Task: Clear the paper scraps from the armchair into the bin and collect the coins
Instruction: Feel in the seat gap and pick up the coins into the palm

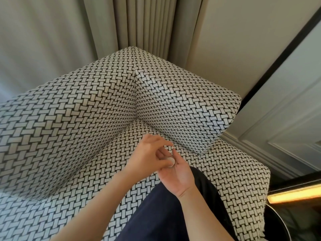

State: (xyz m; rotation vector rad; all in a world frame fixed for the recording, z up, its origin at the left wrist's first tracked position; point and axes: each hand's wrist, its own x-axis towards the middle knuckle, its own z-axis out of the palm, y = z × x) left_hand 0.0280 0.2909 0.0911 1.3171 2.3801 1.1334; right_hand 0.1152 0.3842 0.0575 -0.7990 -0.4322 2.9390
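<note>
The armchair is covered in a black-and-white woven pattern, and I look down into its back right corner. My hands meet just above the seat. My left hand reaches in from the lower left and pinches a pale round coin between thumb and fingers. Directly under the coin lies my right hand, palm up and loosely cupped, its fingertips touching the left fingers. A tiny pale bit shows at those fingertips; I cannot tell what it is. No paper scraps show on the visible seat.
My dark blue trouser leg rests on the seat's front edge. A round black-rimmed container stands at the lower right beside the chair. Curtains hang behind the chair, and a panelled wall stands to the right.
</note>
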